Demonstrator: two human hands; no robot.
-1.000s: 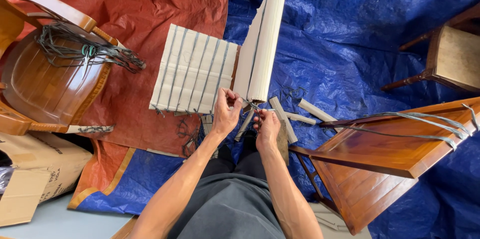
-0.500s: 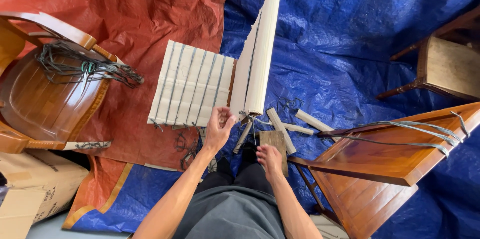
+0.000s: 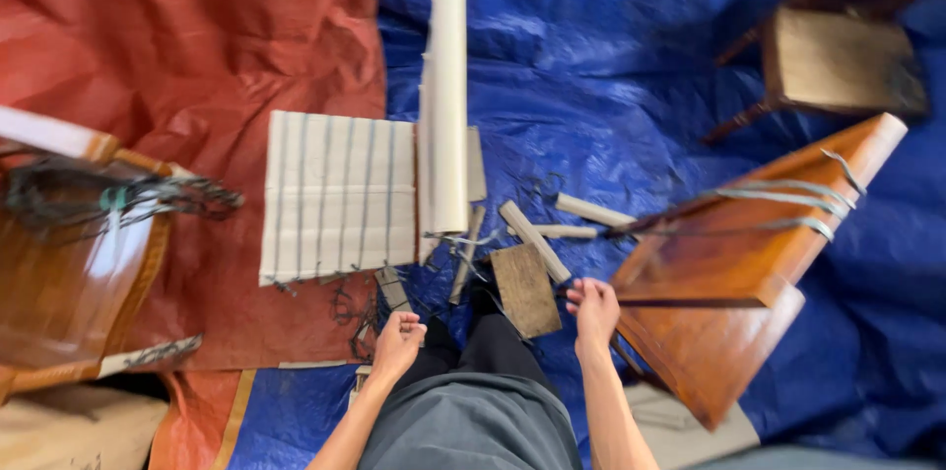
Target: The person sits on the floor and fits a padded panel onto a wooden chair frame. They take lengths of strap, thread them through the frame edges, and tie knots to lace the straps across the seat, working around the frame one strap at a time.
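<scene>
Both hands have come away from the slat blind (image 3: 340, 196) since a second ago. Then they were raised together at its near end, pinching at the cords and loose slats; now they sit low, one on each side of the person's dark-trousered legs (image 3: 473, 401). The left hand (image 3: 399, 342) is curled into a loose fist just beside the thigh, near the tangle of dark cord (image 3: 350, 317) on the red tarp (image 3: 177, 56). The picture is blurred, so I cannot tell whether it holds a bit of cord or nothing. The right hand (image 3: 594, 307) is also curled, fingers together, and it looks empty; it hovers just beside the near edge of the tipped wooden chair seat (image 3: 719, 273) and close to the flat brown board (image 3: 525, 288). Judging from that, the fiddling at the blind's end is on pause, and the blind lies free on the ground.

The blind rests half unrolled across the seam between the red tarp and the blue tarp (image 3: 611, 56). Its rolled part (image 3: 445, 96) is a long pale tube whose long axis runs away from the person, the far end pointing up the picture. The flat part spreads to the left of the roll, its slats parallel to it. A few loose slats (image 3: 532, 238) lie scattered between the roll and the chair seat.
</scene>
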